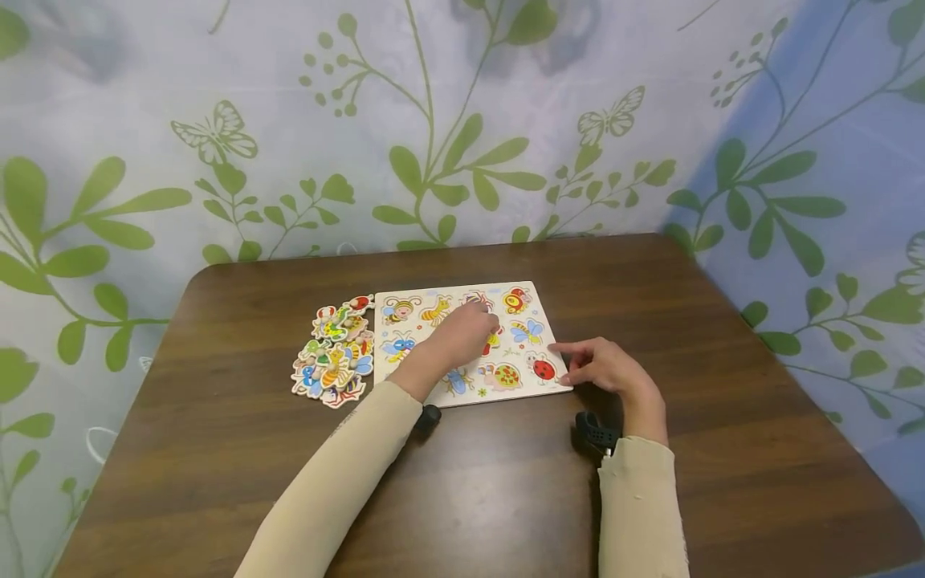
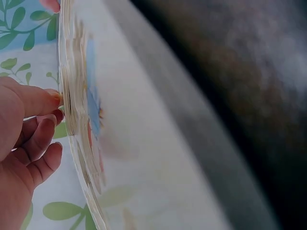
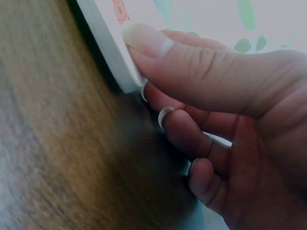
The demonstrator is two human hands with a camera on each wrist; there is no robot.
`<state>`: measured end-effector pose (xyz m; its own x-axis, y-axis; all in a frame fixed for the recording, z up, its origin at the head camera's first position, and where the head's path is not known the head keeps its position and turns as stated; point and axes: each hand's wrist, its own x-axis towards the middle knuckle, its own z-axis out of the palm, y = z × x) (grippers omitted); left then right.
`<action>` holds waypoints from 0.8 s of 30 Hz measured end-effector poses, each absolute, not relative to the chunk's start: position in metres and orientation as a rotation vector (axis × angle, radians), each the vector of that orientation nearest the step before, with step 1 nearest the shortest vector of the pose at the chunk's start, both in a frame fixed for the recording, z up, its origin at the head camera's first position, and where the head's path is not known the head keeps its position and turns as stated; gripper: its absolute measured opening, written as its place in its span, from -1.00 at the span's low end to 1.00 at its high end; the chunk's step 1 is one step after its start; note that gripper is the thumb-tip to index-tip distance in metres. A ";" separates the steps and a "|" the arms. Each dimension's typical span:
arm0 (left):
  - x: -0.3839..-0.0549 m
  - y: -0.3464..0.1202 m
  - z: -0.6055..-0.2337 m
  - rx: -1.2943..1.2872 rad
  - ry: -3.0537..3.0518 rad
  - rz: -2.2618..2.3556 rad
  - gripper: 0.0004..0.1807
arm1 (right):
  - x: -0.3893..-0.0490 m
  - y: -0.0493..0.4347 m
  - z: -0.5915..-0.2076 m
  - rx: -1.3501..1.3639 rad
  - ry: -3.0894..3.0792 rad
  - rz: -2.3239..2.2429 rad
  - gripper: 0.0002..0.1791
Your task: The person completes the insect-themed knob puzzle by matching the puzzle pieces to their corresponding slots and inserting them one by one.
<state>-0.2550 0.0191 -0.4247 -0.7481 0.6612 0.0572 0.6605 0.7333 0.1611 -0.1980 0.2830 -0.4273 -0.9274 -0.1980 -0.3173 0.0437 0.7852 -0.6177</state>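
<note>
A pale wooden puzzle board (image 1: 448, 293) printed with insects lies flat on the table. My left hand (image 1: 466, 333) reaches over its middle, covering part of it, beside a red-and-yellow insect picture. In the left wrist view, that hand's thumb and bent fingers (image 2: 41, 139) meet at the board's surface; whether a piece is between them is hidden. My right hand (image 1: 607, 365) holds the board at its near right corner. The right wrist view shows the thumb (image 3: 148, 40) on the board's corner, with the other fingers curled beside and below the edge.
A loose heap of insect-shaped puzzle pieces (image 1: 334, 361), several with knobs, lies against the board's left edge. Brown wooden table (image 1: 499, 498) surrounds both. A leaf-patterned curtain (image 1: 448, 120) hangs behind the table. Dark straps (image 1: 598, 433) sit at the wrists.
</note>
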 end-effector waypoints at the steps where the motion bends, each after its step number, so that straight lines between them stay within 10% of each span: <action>1: -0.255 0.019 -0.424 1.119 2.917 0.279 -0.82 | -0.198 0.283 -0.427 -0.115 2.608 -0.913 -0.35; 24: -0.240 -0.003 -0.412 0.972 2.875 0.436 -0.74 | -0.197 0.285 -0.424 -0.141 2.606 -0.928 -0.32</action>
